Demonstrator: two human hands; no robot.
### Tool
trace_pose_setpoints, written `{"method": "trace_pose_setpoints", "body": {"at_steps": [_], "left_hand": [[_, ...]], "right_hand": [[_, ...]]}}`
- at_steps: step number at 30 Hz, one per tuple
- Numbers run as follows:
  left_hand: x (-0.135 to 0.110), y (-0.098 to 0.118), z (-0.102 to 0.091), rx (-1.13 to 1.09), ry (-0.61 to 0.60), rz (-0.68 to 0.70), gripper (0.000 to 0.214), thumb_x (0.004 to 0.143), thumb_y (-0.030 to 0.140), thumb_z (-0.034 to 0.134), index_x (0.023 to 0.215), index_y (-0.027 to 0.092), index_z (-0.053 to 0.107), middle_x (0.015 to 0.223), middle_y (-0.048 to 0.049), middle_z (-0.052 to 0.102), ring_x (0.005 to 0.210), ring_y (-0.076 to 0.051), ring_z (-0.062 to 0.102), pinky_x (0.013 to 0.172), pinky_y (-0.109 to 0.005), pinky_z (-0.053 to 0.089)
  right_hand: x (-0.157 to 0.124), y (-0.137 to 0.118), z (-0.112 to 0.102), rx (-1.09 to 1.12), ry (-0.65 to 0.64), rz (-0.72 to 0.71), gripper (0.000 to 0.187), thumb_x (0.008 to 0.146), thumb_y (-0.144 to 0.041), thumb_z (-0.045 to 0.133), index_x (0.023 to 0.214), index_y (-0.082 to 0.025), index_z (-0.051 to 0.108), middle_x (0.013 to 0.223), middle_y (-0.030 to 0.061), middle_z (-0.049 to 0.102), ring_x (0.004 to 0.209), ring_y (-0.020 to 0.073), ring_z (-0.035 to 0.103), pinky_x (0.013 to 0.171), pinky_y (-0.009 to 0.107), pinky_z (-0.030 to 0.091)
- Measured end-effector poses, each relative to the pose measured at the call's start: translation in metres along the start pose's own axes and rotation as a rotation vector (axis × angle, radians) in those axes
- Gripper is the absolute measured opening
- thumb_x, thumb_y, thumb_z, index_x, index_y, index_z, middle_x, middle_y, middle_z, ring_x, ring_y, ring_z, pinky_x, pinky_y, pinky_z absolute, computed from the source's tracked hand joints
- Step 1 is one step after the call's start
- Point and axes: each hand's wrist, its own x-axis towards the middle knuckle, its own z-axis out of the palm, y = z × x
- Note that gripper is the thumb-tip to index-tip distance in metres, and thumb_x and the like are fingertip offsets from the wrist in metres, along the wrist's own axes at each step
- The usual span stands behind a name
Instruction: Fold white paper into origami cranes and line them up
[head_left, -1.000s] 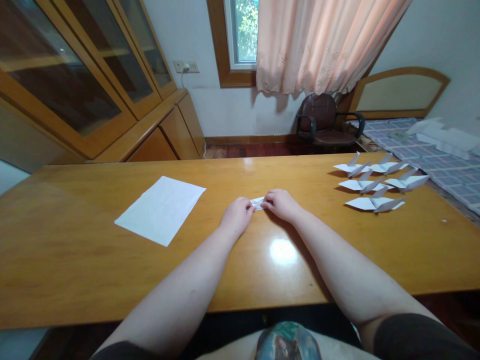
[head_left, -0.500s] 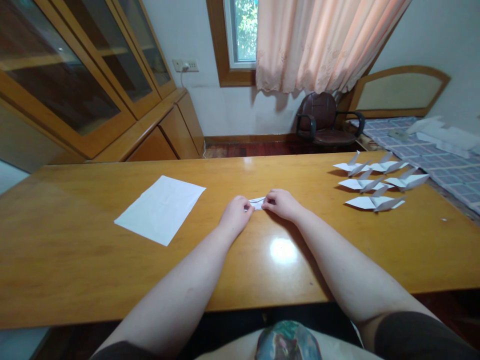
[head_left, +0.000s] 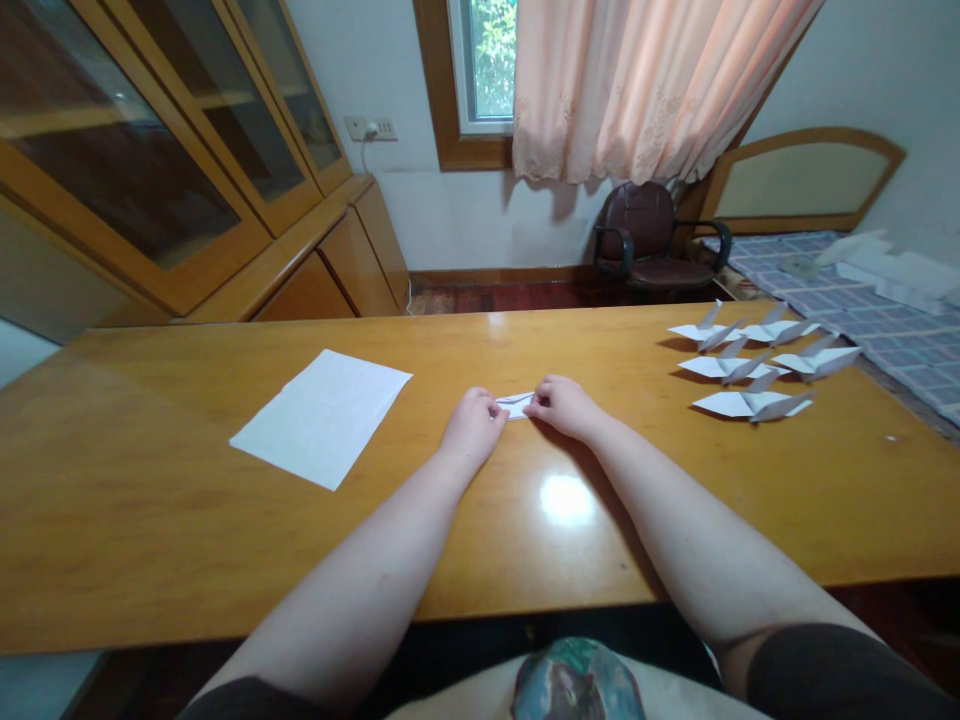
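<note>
A small folded white paper piece (head_left: 516, 404) lies on the wooden table (head_left: 150, 500) between my two hands. My left hand (head_left: 473, 425) has its fingers curled and pinches the paper's left end. My right hand (head_left: 563, 405) is also closed, pressing on the paper's right end. Most of the paper is hidden under my fingers. A flat white sheet (head_left: 322, 417) lies on the table to the left of my hands.
Several folded white paper cranes (head_left: 750, 362) sit in a group at the table's right. Beyond the table stand a dark chair (head_left: 645, 240), a wooden glass-door cabinet (head_left: 172, 160) on the left and a bed (head_left: 862, 300) on the right.
My hands have drawn slightly apart, showing a little more of the folded paper between them. Everything else on the table is unchanged.
</note>
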Motion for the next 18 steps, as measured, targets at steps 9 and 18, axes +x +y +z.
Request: {"method": "trace_pose_setpoints", "body": {"at_steps": [9, 18], "left_hand": [[0.0014, 0.0023, -0.0008, 0.059, -0.017, -0.009, 0.016, 0.078, 0.021, 0.060, 0.063, 0.017, 0.060, 0.087, -0.0061, 0.060, 0.082, -0.018, 0.058, 0.081, -0.031, 0.048], [0.0000, 0.0025, -0.0037, 0.034, -0.029, 0.014, 0.017, 0.077, 0.018, 0.061, 0.061, 0.018, 0.057, 0.083, -0.0047, 0.059, 0.083, -0.017, 0.056, 0.081, -0.031, 0.047]], "right_hand": [[0.0005, -0.0043, -0.0024, 0.007, -0.006, 0.049, 0.018, 0.075, -0.031, 0.069, 0.065, -0.017, 0.065, 0.084, 0.0045, 0.063, 0.075, 0.0143, 0.057, 0.072, 0.024, 0.042], [0.0010, -0.0059, -0.0032, -0.006, -0.033, 0.077, 0.016, 0.075, -0.031, 0.069, 0.067, -0.017, 0.066, 0.085, 0.0049, 0.063, 0.076, 0.0145, 0.058, 0.071, 0.024, 0.043]]}}
